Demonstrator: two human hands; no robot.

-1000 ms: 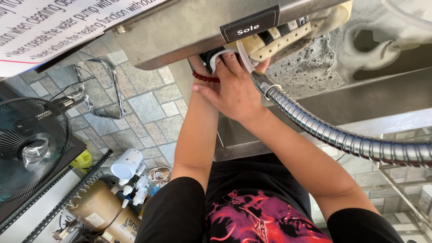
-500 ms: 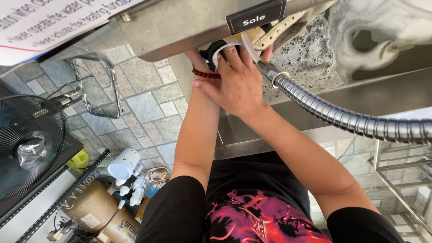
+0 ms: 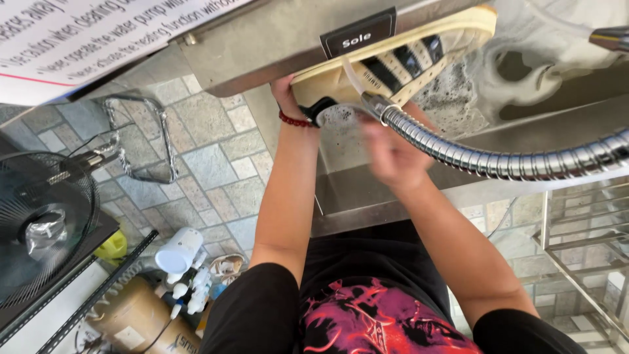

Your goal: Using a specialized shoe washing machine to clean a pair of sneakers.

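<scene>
the left hand [image 3: 286, 98] grips the heel end of a shoe [image 3: 393, 62], sole up, over the foamy sink [image 3: 498, 134]. the right hand [image 3: 390, 154] is blurred just below the shoe, beside the metal hose [image 3: 485, 157]; its fingers' state cannot be told.

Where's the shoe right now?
Head view, top centre: the shoe is held sole-up by the left hand over the sink, beside the flexible metal hose.
</scene>
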